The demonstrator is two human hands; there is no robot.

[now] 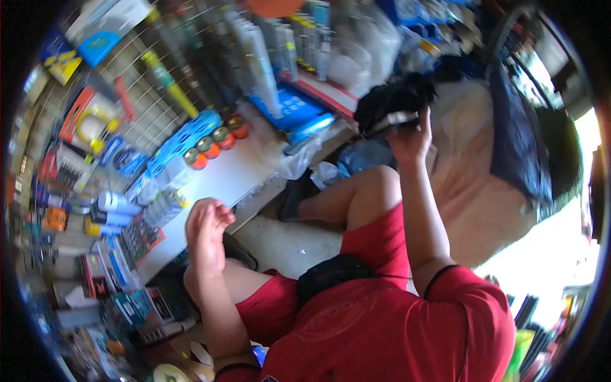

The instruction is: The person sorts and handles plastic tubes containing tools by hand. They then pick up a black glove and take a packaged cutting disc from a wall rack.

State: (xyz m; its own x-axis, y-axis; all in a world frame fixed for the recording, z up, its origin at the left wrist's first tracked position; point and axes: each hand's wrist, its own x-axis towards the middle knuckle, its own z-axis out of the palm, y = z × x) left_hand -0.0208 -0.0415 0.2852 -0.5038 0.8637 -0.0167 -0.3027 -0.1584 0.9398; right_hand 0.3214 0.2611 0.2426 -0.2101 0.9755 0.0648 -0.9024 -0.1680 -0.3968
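My right hand (409, 141) is raised away from my body. It grips a black shaggy thing (394, 105) with a pale strip along its lower edge; blur hides exactly what it is. My left hand (207, 235) is held up over my bent leg, beside a white shelf top (219, 175). Its fingers are loosely curled and apart, and I see nothing in them. Closest to that hand on the shelf are clear plastic packs (167, 207) and small orange jars (207, 148) with metallic lids.
Packaged goods hang on a wire grid (143, 95) at the left. A blue box (289, 108) and upright clear tubes stand at the back. On the right is a large tan sack-like bundle (474, 184) with dark blue cloth (519, 137) over it. My knees flank a pale floor (293, 245).
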